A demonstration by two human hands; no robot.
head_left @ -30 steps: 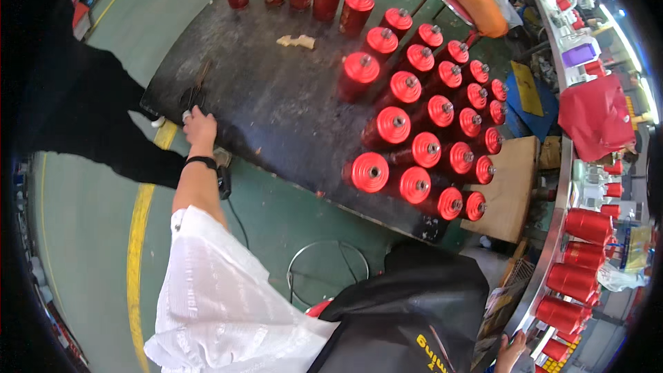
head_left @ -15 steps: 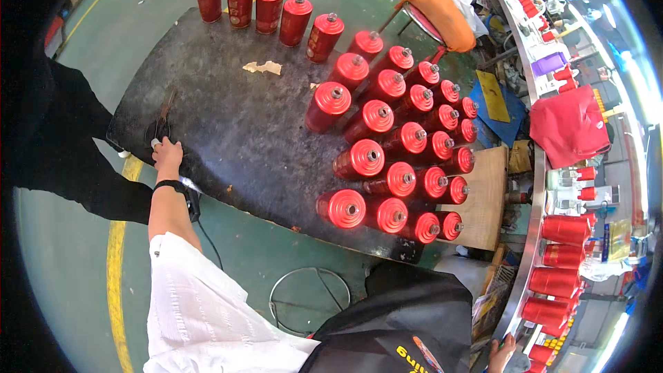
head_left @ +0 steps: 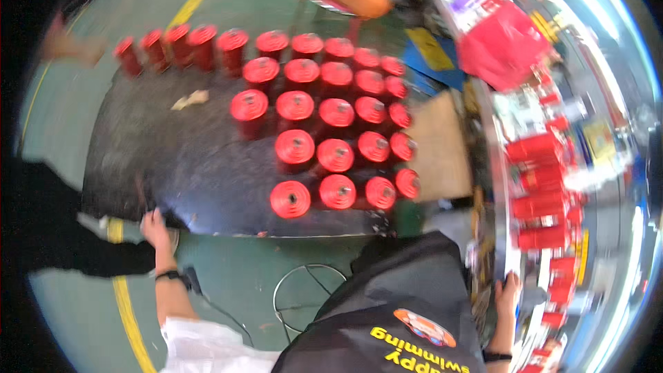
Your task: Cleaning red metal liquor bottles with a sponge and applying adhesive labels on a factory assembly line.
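My left hand (head_left: pixel 156 228), a dark band on its wrist, lies at the near left corner of a dark metal plate (head_left: pixel 186 166) on the green floor. Its fingers touch the plate's edge, and blur hides whether they grip it. Several red cylinders (head_left: pixel 335 155) stand upright in rows on the plate's right half. Low on the right, my right hand (head_left: pixel 508 291) rests with fingers spread against the rim of a long bench (head_left: pixel 492 186), holding nothing.
A row of red cylinders (head_left: pixel 186 45) lines the plate's far edge, where another person's blurred hand (head_left: pixel 65 45) reaches. A person in black (head_left: pixel 48 235) stands at left. A wire ring (head_left: pixel 307 293) lies on the floor. The bench carries more red cylinders (head_left: pixel 545 200).
The view has swung, so the plate now lies more level in the picture. My left hand has stayed at the plate's near left corner and my right hand at the bench.
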